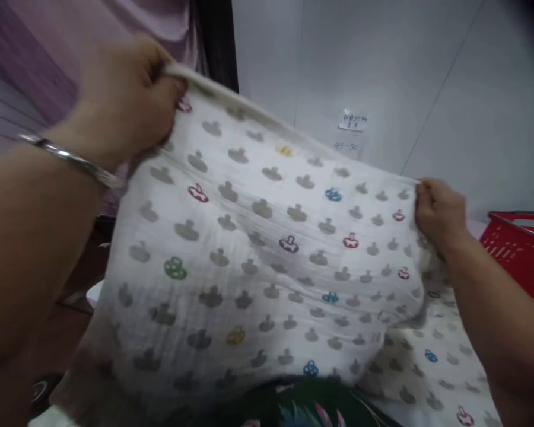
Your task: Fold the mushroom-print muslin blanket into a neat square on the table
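Observation:
A thin white cloth (267, 237) printed with grey and coloured mushroom shapes hangs stretched between my two hands. My left hand (136, 98), a silver bangle at its wrist, pinches the upper left corner of the cloth. At the upper right corner, my right hand (440, 210) is closed on the same cloth, lower than the left. The top edge slopes down to the right between them. Below, the cloth falls in loose folds towards my dark green patterned clothing (320, 406). More of the same print lies at the lower right, partly behind my right forearm.
A red plastic basket (520, 249) with a metal handle stands at the right. The pale wall (374, 65) ahead bears a paper label (352, 120) with handwriting. Pink-purple curtain fabric (62, 35) hangs at the upper left. A white rounded edge shows behind the cloth, at left.

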